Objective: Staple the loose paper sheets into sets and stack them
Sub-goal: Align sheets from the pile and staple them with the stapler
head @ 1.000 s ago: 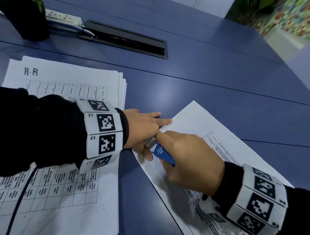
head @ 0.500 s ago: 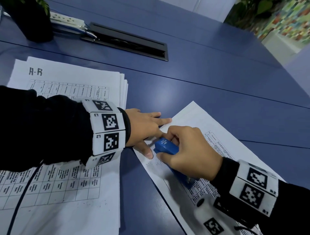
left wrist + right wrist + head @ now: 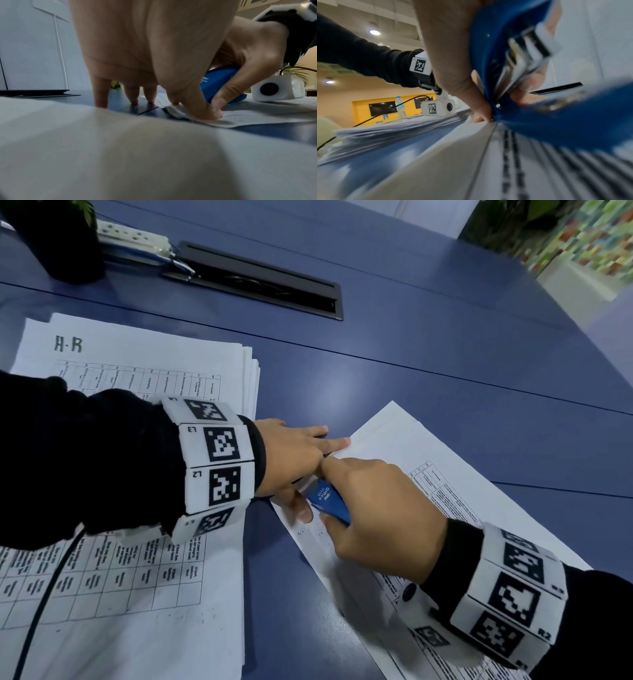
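A set of printed sheets (image 3: 407,453) lies slantwise on the blue table (image 3: 428,344). My left hand (image 3: 301,457) presses its near-left corner flat with straight fingers; in the left wrist view the thumb (image 3: 205,112) bears down on the paper (image 3: 267,115). My right hand (image 3: 380,508) grips a blue stapler (image 3: 329,501) over that same corner, right beside the left thumb. The stapler (image 3: 221,79) shows under the right fingers. In the right wrist view the stapler (image 3: 494,51) fills the top and its mouth is down at the sheet (image 3: 488,169). The sheet's edge inside the mouth is hidden.
A thick stack of printed forms (image 3: 147,364) lies left, with another sheet (image 3: 130,604) in front under my left forearm. At the back stand a black cable hatch (image 3: 260,282), a white power strip (image 3: 133,237) and a dark pot (image 3: 58,244). A black cable (image 3: 44,587) crosses the front sheet.
My right hand tipped the stapler up off the sheet half a second ago and has brought it back down on the corner. The left hand has stayed pressing the paper.
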Action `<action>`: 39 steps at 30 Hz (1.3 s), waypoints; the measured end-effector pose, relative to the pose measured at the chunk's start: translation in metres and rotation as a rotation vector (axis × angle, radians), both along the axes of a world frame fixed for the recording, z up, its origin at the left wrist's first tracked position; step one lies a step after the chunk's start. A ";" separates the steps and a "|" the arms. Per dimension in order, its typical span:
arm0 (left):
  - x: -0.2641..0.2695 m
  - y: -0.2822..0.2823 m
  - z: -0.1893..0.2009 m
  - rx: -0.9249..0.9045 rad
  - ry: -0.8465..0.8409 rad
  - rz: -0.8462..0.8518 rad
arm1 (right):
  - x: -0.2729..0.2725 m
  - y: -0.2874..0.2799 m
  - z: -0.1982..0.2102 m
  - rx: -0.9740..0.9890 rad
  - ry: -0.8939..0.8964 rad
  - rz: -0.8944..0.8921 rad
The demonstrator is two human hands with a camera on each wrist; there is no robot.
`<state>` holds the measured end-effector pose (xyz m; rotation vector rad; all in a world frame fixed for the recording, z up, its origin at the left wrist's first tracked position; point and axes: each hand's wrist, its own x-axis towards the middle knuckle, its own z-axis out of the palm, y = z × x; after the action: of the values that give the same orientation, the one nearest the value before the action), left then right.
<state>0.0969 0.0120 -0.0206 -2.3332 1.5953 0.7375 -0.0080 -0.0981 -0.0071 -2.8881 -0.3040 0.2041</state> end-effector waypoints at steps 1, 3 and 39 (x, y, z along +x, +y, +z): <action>0.000 0.000 0.001 0.004 0.005 0.005 | -0.001 0.002 0.002 -0.017 -0.002 0.014; -0.001 0.000 0.003 0.009 0.017 0.018 | -0.001 0.004 0.005 -0.049 -0.009 0.028; 0.005 0.000 -0.001 0.045 -0.044 -0.072 | -0.013 -0.070 0.004 0.170 -0.004 -0.311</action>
<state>0.1022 0.0124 -0.0219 -2.2319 1.6178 0.6945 -0.0209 -0.1677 -0.0034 -2.7191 0.1225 0.1117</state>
